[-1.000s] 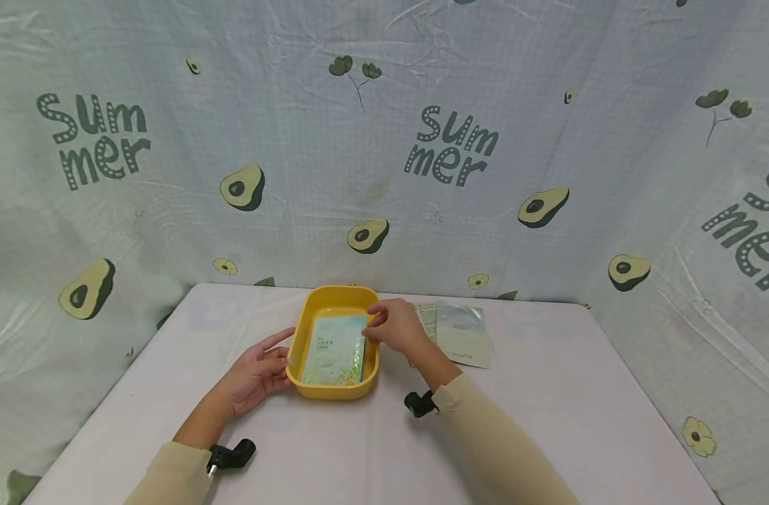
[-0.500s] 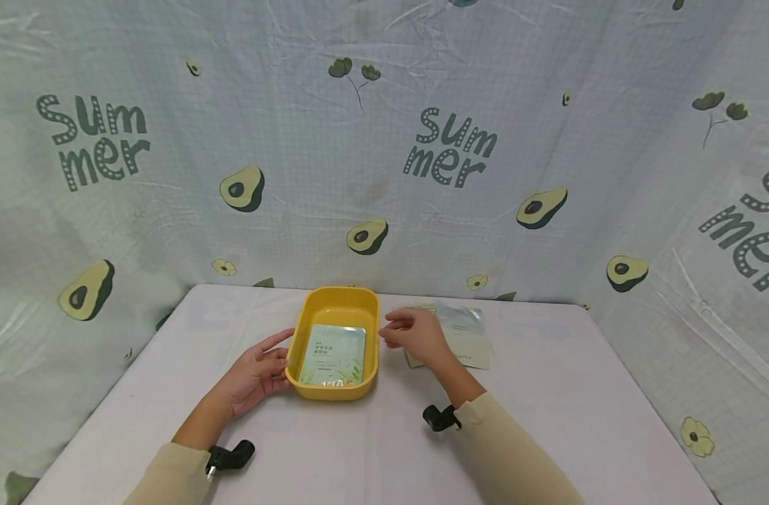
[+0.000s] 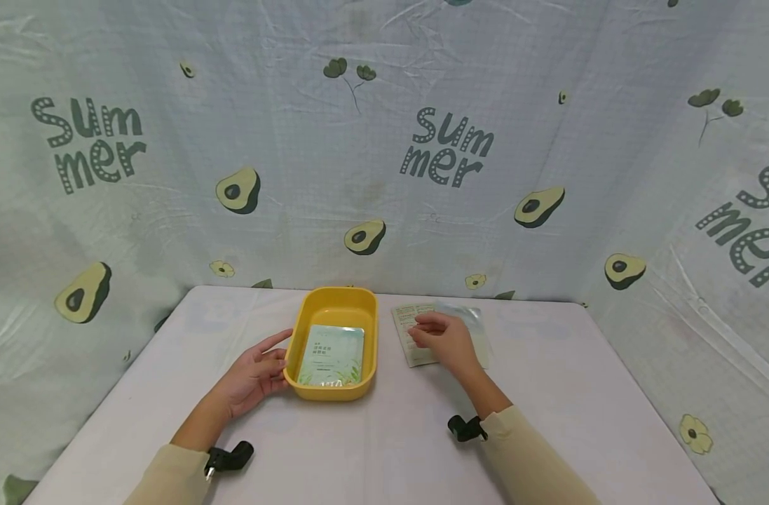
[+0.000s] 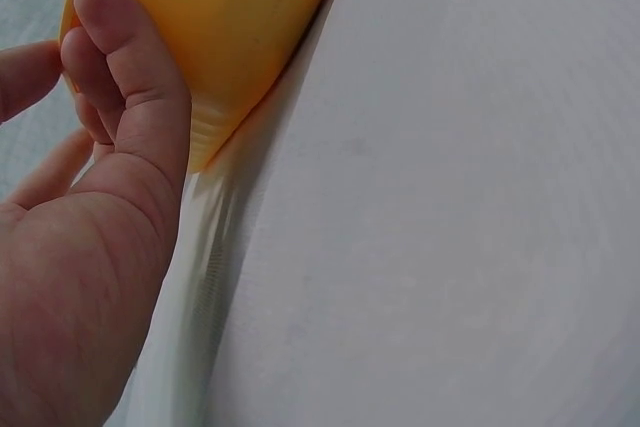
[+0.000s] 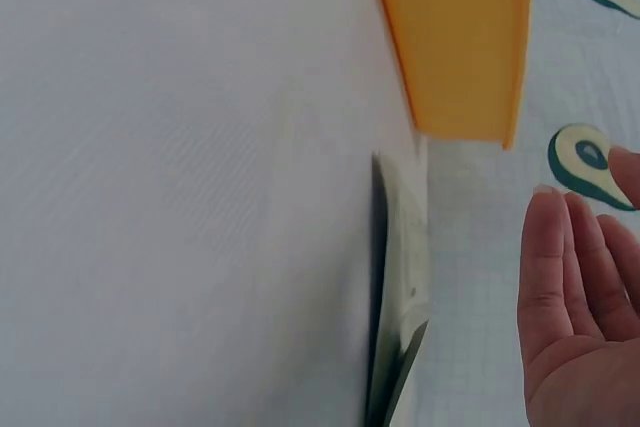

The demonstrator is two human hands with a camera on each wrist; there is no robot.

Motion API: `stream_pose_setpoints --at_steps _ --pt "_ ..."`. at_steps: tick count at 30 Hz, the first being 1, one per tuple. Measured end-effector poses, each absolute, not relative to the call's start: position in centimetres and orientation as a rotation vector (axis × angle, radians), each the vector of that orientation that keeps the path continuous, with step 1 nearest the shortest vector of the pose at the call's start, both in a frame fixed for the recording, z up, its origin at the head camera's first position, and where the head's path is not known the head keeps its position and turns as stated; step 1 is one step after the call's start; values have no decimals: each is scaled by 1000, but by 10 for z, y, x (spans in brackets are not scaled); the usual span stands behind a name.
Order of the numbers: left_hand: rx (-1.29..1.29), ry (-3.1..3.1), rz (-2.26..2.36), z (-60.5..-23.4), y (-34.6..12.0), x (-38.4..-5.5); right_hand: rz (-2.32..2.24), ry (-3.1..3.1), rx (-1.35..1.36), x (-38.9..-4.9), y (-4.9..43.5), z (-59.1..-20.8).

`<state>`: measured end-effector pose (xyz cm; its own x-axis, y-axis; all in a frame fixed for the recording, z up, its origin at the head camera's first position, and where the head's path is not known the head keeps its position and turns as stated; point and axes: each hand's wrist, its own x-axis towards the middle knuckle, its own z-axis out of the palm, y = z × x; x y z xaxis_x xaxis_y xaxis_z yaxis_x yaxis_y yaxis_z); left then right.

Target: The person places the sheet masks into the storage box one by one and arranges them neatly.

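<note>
A yellow plastic tray (image 3: 331, 394) stands on the table, holding a flat pale-green packet (image 3: 331, 354) with printed lettering and leaf patterns. My left hand (image 3: 254, 379) is at its left side; in the left wrist view, loosely bent fingers (image 4: 135, 57) touch the outer wall near the rim, not wrapped round it. To the right of the tray, my right hand (image 3: 448, 342) hovers over two flat packets, one printed with small text (image 3: 404, 330) and one silvery (image 3: 484, 340). It holds nothing, its fingers slightly bent, and it partly hides both packets.
White cloth covers the table (image 3: 384, 449). A curtain (image 3: 283, 140) with avocado and lettering prints rises behind the table and along both sides. The packets on the right overlap and lie near the back edge.
My right hand has drawn out of the tray and moved right, over the two loose packets. The green packet dropped flat and lower in the tray. My left hand stayed in place.
</note>
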<state>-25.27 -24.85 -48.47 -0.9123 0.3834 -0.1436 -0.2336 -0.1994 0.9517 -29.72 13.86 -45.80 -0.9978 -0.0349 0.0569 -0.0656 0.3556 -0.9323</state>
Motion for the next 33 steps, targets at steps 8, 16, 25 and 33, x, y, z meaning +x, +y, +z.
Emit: stream_pose_setpoints --at_steps 8,16,25,33 --pt "178 1681 2160 -487 -250 -253 1816 -2481 187 -298 160 -463" --pt "176 1682 2162 -487 -249 -253 1762 -2460 148 -301 179 -470" --pt "166 1701 2154 -485 -249 -252 1706 -2476 61 -303 199 -470" --pt "150 1701 2154 -484 -248 -252 1705 -2463 59 -307 211 -471"
